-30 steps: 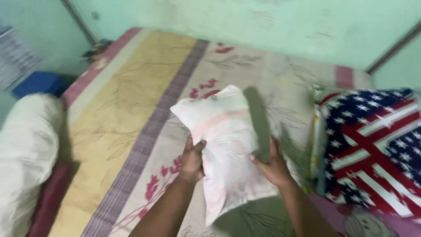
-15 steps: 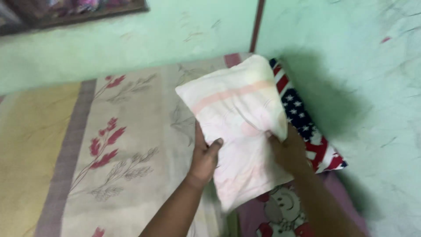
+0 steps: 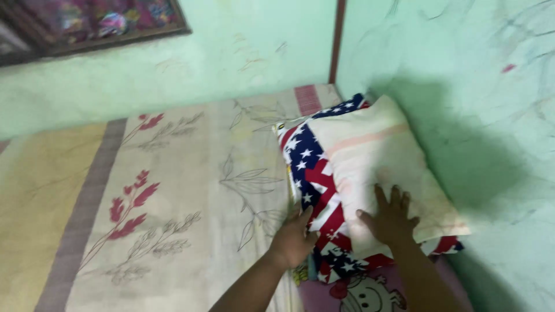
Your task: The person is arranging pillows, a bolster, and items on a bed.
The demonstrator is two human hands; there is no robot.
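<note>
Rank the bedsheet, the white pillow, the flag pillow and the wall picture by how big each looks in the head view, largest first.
1. bedsheet, by far the largest.
2. white pillow.
3. flag pillow, though it is largely hidden under the white one, so its true size is unsure.
4. wall picture, cropped by the frame edge, so unsure too.

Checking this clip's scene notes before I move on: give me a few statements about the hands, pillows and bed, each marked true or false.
1. The white pillow lies on top of the flag-print pillow. True.
2. The right hand rests flat on the white pillow. True.
3. The left hand holds the white pillow up in the air. False: it is down at the flag-print pillow's edge.
4. The pillows sit in the middle of the bed sheet. False: they are in the corner against the green wall.
</note>
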